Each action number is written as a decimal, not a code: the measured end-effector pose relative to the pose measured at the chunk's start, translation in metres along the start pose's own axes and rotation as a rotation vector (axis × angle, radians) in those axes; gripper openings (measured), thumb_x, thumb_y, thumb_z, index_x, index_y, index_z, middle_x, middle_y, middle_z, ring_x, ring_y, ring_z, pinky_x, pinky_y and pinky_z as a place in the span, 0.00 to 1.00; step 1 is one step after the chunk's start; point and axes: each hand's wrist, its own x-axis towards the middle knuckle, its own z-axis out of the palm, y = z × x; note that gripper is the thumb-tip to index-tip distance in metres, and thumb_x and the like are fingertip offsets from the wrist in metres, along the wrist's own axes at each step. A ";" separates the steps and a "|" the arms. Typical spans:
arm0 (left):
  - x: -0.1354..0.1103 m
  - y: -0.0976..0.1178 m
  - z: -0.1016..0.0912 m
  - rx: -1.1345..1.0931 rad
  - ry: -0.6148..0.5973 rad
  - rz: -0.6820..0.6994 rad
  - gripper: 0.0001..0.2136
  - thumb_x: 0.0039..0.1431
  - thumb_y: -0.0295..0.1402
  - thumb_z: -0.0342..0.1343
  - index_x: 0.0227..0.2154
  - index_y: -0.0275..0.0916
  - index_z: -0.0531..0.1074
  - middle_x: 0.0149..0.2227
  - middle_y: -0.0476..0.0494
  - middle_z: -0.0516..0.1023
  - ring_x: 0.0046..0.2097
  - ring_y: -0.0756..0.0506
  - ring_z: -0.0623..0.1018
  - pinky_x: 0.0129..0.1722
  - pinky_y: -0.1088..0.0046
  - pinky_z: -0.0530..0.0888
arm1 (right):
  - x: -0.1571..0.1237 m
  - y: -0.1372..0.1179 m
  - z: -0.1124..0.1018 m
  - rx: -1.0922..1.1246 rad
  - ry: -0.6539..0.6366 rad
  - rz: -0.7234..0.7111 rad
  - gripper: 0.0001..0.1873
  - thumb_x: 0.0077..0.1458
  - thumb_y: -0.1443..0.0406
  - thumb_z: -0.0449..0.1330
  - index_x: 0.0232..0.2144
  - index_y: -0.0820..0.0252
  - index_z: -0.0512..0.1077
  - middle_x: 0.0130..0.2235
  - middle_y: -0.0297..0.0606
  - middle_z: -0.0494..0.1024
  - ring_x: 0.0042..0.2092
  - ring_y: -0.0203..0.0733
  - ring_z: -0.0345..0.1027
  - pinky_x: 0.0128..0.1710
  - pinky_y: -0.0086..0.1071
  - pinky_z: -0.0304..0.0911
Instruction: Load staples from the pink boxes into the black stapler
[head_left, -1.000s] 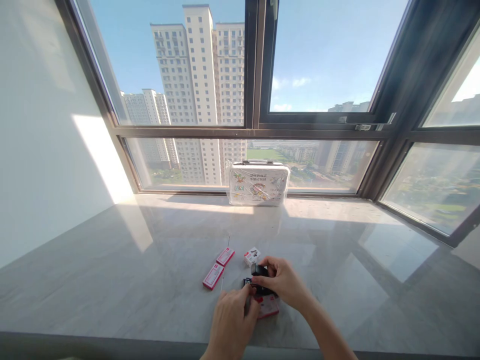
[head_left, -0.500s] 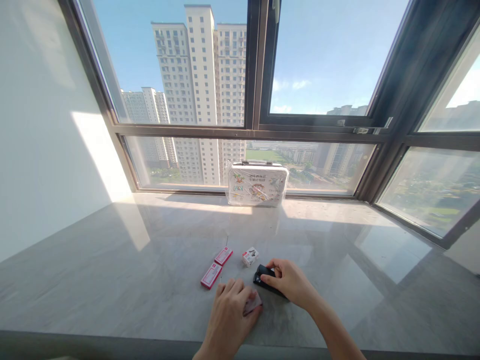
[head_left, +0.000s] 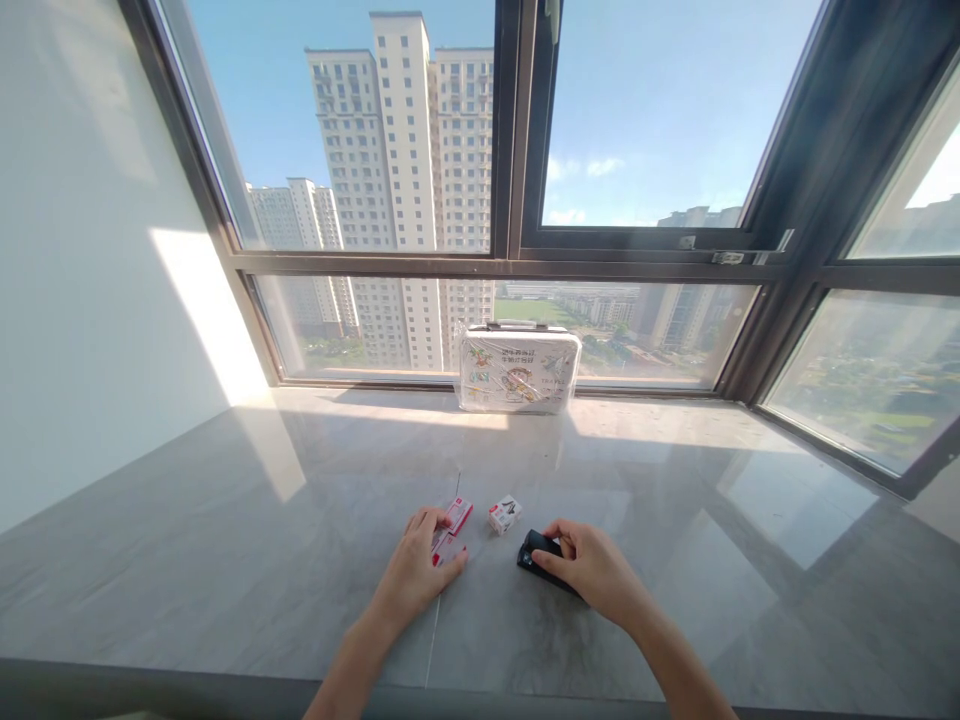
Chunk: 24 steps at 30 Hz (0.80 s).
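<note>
My left hand is closed around a small red-and-white box, thumb on its near right side. Just beyond it lies another red-and-white box, partly behind my fingers. Whatever is under the palm is hidden. My right hand grips a black stapler that lies on the counter, fingers and thumb around its upper part. Between and beyond both hands sits a small white box with dark pictures and a red mark.
A white case with cartoon prints, wrapped in clear plastic, stands against the window at the back. The grey marble-look counter runs to the window frame. A white wall borders the left side.
My left hand has moved forward and left, from beside the stapler to the red-and-white boxes, with the box it held. My right hand stays on the stapler.
</note>
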 end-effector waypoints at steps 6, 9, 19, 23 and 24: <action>-0.008 0.000 0.008 0.059 -0.044 0.039 0.29 0.60 0.36 0.57 0.64 0.44 0.60 0.68 0.40 0.60 0.69 0.38 0.59 0.67 0.54 0.58 | -0.001 -0.003 -0.001 -0.017 0.003 0.000 0.17 0.54 0.52 0.63 0.36 0.59 0.77 0.20 0.24 0.63 0.24 0.34 0.59 0.25 0.28 0.44; -0.008 0.002 0.016 0.101 -0.110 0.019 0.30 0.63 0.38 0.54 0.67 0.47 0.56 0.70 0.44 0.57 0.71 0.39 0.54 0.69 0.52 0.53 | -0.002 -0.007 -0.004 -0.042 -0.016 0.006 0.17 0.54 0.52 0.62 0.37 0.59 0.77 0.21 0.25 0.63 0.24 0.34 0.59 0.25 0.28 0.45; -0.001 0.037 0.050 0.112 -0.037 0.006 0.30 0.66 0.41 0.51 0.69 0.45 0.52 0.69 0.44 0.59 0.70 0.39 0.57 0.67 0.57 0.60 | -0.014 -0.003 -0.004 -0.009 0.013 0.118 0.25 0.58 0.46 0.57 0.29 0.61 0.78 0.17 0.26 0.59 0.22 0.32 0.52 0.23 0.28 0.41; 0.010 0.044 0.055 0.105 -0.066 0.066 0.28 0.66 0.39 0.52 0.68 0.46 0.55 0.66 0.43 0.64 0.69 0.39 0.59 0.66 0.56 0.62 | -0.025 0.008 0.008 0.228 0.017 0.191 0.31 0.57 0.40 0.54 0.31 0.62 0.77 0.19 0.28 0.63 0.23 0.33 0.55 0.23 0.27 0.45; 0.010 0.046 0.056 0.111 -0.067 0.079 0.26 0.67 0.39 0.51 0.66 0.46 0.57 0.65 0.42 0.65 0.68 0.39 0.60 0.65 0.55 0.62 | -0.028 0.009 0.010 0.326 0.002 0.199 0.32 0.57 0.39 0.53 0.34 0.62 0.77 0.21 0.29 0.65 0.23 0.34 0.57 0.23 0.27 0.48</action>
